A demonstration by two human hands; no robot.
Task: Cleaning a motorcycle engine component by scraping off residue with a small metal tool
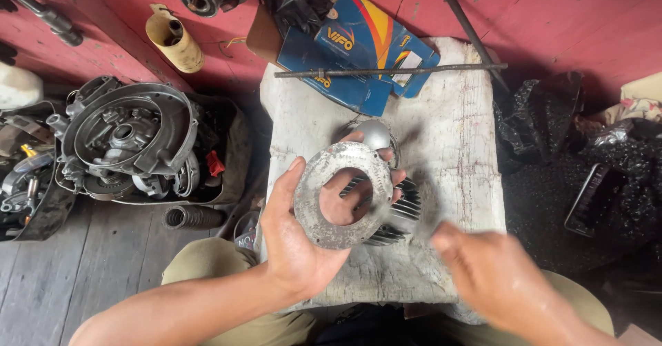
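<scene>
My left hand grips a flat grey metal ring — thumb along its left rim, fingers curled through the centre hole and round the right edge, so it's pinched upright-ish, tilted toward me. The ring sits just above the desk, in front of a finned cylinder that lies on the desk right behind it (can't tell if ring & fins touch). A rounded silver dome shows just past the ring's top edge.

My right hand is blurred, low at the desk's near right corner, holding nothing I can see — fingers look loosely together, but can't tell for sure.

At the desk's far end: a blue cardboard box, opened flat, w/ a thin metal rod lying across it. A second dark bar leans off the far right corner.

On the floor to my left, an engine casing sits in a tray w/ other parts; a black ribbed rubber boot lies just beside it. Black plastic sheeting is bunched on the right.
</scene>
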